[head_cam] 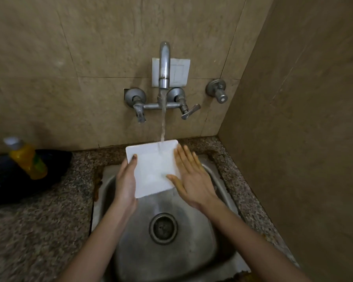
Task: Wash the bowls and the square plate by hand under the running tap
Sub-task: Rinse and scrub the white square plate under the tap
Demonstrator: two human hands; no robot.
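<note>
Plate (153,169) first: we hold the white square over the sink (194,237), face up toward us, tilted a little, its far edge under the tap (164,64) where the stream lands. At far left, a yellow bottle (27,158) lies blurred on a dark object we can't make out. Our left hand (125,184) grips the plate's left edge, thumb on top, fingers hidden beneath. Our right hand (192,178) lies flat and spread along its right edge, covering that corner.

Dim, warm light; wide-angle bending at edges; yellow bottle (27,157) blurred at left.
</note>
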